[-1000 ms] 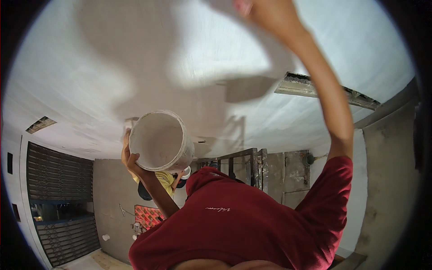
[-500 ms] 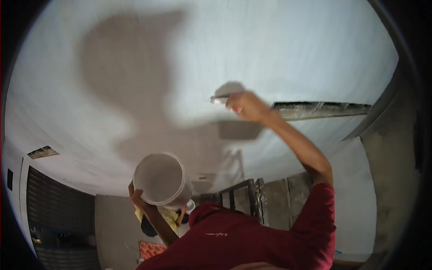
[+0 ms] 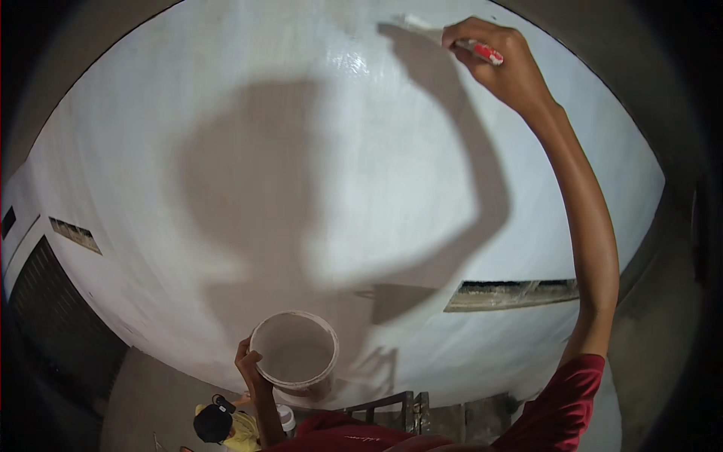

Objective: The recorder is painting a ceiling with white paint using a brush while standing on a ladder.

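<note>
High on the white wall (image 3: 392, 151), my right hand (image 3: 503, 64) is closed around a paintbrush (image 3: 488, 53) with a red and white handle. The brush's pale head points left, at or very near the wall's upper edge; contact is hard to make out. Low in front of me, my left hand (image 3: 248, 363) grips the side of a white plastic bucket (image 3: 297, 355), its thumb over the rim. The bucket's mouth faces up towards me, and its inside looks pale. A glossy wet-looking patch shines on the wall left of the brush.
A long recessed slot (image 3: 520, 295) cuts the wall at right, a smaller one (image 3: 75, 235) at left. Dark metal ladder rails (image 3: 410, 410) stand below me. Down on the floor is a person in yellow with a dark cap (image 3: 214, 423), near a slatted dark door (image 3: 60, 331).
My right hand has gone up the wall with the paintbrush, from near the slot to the top edge. The view has tilted upward; my left hand still holds the bucket.
</note>
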The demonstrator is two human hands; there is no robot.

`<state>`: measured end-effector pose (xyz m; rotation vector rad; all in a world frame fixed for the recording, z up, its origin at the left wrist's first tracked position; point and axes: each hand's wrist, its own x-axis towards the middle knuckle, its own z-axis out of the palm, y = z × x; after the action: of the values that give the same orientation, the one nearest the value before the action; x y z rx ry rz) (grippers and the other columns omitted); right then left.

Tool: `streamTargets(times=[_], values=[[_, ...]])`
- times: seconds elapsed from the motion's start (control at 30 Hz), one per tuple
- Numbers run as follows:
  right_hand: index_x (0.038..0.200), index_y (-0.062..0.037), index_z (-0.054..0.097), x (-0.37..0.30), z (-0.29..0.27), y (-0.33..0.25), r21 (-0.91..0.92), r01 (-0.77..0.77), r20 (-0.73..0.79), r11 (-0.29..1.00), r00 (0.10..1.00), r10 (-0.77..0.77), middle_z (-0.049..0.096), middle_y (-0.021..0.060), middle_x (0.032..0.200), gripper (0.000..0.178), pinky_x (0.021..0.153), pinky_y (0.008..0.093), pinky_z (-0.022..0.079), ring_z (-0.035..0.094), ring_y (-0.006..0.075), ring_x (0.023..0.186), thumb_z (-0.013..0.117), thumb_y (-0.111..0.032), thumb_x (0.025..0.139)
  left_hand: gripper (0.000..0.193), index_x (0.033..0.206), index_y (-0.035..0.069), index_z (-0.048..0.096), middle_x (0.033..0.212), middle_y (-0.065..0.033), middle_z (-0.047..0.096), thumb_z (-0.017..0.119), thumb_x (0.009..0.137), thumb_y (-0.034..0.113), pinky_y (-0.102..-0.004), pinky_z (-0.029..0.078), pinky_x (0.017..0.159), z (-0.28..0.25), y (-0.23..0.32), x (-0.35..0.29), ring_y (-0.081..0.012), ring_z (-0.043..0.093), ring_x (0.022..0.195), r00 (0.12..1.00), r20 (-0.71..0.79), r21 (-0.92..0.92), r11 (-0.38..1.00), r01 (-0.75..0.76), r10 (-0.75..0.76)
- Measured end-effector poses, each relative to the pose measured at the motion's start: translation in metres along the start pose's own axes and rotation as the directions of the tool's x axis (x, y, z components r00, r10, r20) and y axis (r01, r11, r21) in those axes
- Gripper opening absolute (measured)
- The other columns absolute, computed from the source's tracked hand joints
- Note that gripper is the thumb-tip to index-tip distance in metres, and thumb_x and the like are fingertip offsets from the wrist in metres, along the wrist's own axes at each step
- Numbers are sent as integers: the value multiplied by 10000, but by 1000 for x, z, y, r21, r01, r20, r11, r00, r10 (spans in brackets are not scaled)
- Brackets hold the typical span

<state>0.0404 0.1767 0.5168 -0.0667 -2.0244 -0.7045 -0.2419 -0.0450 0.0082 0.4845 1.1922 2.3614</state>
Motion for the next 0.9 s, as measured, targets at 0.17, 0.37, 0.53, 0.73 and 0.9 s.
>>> streamTargets(times=[0.17, 0.37, 0.53, 0.73, 0.9], values=[[878, -1, 710, 74, -1, -15, -167, 228, 10, 959, 973, -229, 715, 158, 882, 209, 709, 388, 554, 693, 252, 797, 585, 95, 740, 530, 1032, -108, 580, 888, -169, 608, 484, 584, 158, -338, 525, 677, 13, 10, 1, -243, 606, 766, 998, 58, 4, 1000, -12, 12], [793, -2, 671, 95, 48, -29, -297, 24, 149, 954, 989, 22, 685, 158, 791, 150, 660, 405, 510, 656, 290, 696, 554, 66, 725, 536, 1044, -103, 569, 917, -181, 611, 490, 591, 172, -340, 530, 679, -2, 7, -1, -250, 614, 781, 1000, 17, -16, 1000, 4, -4], [1025, -109, 656, -41, 83, -60, -403, 197, 410, 894, 912, -16, 647, 102, 1027, 259, 712, 394, 541, 657, 262, 883, 625, -103, 768, 544, 1055, -103, 556, 920, -179, 614, 488, 601, 190, -334, 532, 676, 15, 2, 10, -250, 617, 782, 994, 111, -2, 1000, -8, 8], [910, -14, 592, -262, 175, -162, -288, 191, 527, 938, 850, -11, 489, 417, 1202, 511, 848, 413, 549, 562, 468, 1105, 703, -435, 643, 550, 1078, -83, 565, 912, -174, 619, 491, 624, 218, -338, 530, 702, 12, 7, 3, -253, 620, 799, 996, 86, 45, 999, -21, 17], [872, -37, 618, -364, 183, -204, 32, -2, 527, 999, 850, -16, 552, 346, 1098, 418, 792, 419, 564, 613, 421, 1006, 730, -374, 652, 548, 1063, -85, 585, 931, -189, 627, 491, 628, 235, -351, 534, 714, -9, -9, 4, -271, 628, 826, 996, 29, 100, 991, -89, 87]])
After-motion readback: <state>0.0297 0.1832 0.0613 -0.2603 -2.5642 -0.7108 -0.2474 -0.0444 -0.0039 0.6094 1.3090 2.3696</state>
